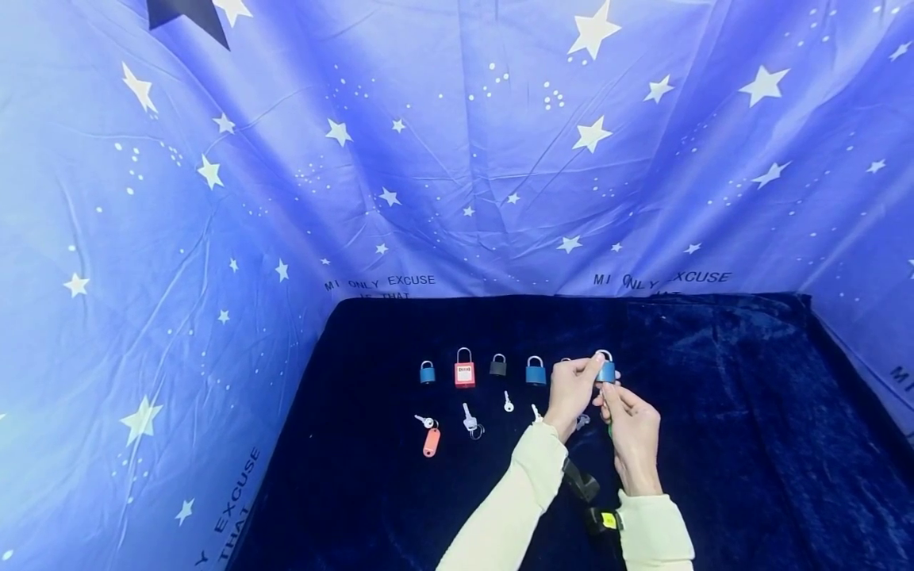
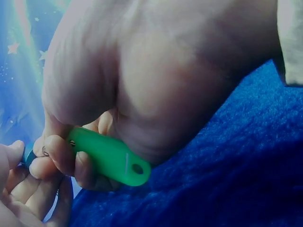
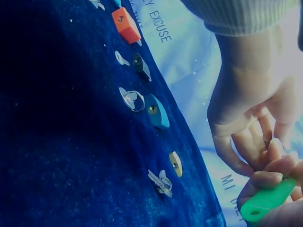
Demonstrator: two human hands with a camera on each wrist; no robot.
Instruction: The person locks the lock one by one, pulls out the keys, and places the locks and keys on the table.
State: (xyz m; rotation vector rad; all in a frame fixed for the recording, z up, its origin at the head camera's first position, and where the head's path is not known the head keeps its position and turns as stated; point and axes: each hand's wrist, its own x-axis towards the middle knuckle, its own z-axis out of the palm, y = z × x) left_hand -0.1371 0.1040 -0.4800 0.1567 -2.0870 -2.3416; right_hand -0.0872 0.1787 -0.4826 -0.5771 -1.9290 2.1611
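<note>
My left hand [image 1: 571, 388] holds a blue padlock [image 1: 605, 371] upright by its sides above the dark cloth, shackle up. Just below it, my right hand [image 1: 634, 432] pinches something at the padlock's underside. A green key tag [image 2: 106, 156] hangs from those fingers, with a bit of metal ring showing at its end. The key itself is hidden by the fingers, so I cannot tell whether it sits in the keyhole. In the right wrist view, the green tag lies against the right palm, close to the left hand's fingers.
On dark blue cloth [image 1: 371, 507] stand a small blue padlock [image 1: 427, 372], a red one [image 1: 465, 374], a black one [image 1: 497, 365], another blue one [image 1: 535, 373] and a brass one [image 3: 175, 164]. Several keys lie before them, one with an orange tag [image 1: 432, 442]. Star-printed curtains [image 1: 457, 159] surround the cloth.
</note>
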